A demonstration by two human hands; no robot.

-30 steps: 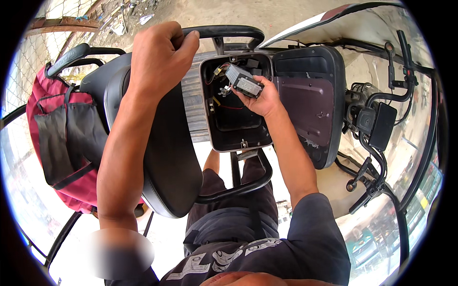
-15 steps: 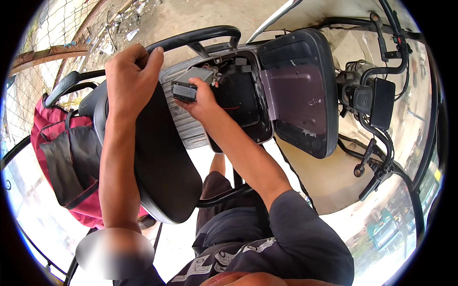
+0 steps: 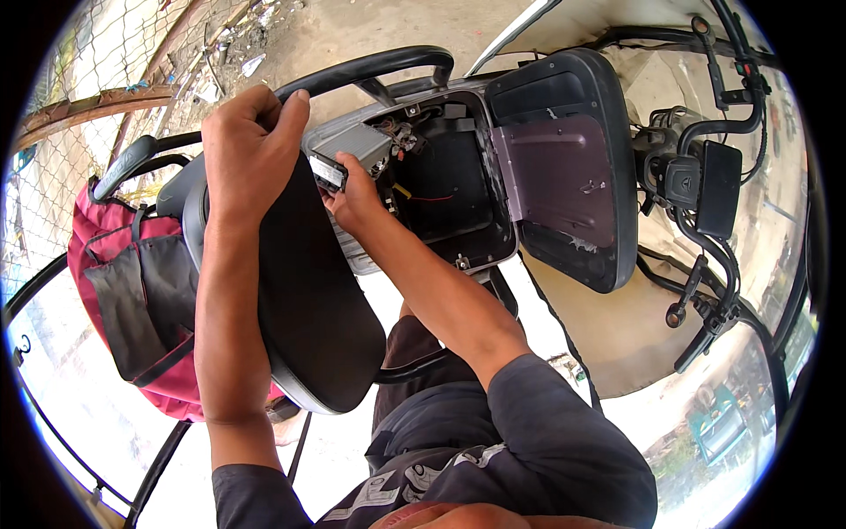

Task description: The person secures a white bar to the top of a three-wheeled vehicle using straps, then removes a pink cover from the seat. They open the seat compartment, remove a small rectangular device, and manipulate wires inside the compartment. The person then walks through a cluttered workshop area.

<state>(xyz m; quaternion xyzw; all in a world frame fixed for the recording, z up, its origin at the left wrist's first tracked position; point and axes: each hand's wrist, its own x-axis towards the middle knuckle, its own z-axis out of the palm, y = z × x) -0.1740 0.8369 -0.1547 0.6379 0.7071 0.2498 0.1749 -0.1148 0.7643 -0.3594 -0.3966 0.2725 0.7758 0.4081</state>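
Note:
My left hand (image 3: 251,154) is closed around the black tubular rail (image 3: 379,66), its thumb lying along the tube above the black padded seat (image 3: 308,291). In my right hand (image 3: 357,198) is a small black box-shaped module (image 3: 328,172) with a pale label on its upper face. The fingers pinch it beside a grey metal box (image 3: 357,141) with wires and connectors (image 3: 405,141) at its right end. Both are at the left side of an open under-seat compartment (image 3: 449,176), where a thin red wire (image 3: 432,198) lies.
The compartment's hinged seat lid (image 3: 564,167) stands open to the right. Beyond it are the handlebars (image 3: 683,176) with a black display. A red and black bag (image 3: 141,291) hangs at the left, near a wire fence (image 3: 97,62). My legs are below the seat.
My right hand has shifted slightly to the left and turned the module, so its pale label now shows. My left hand keeps its grip on the rail. The whole view has shifted a little.

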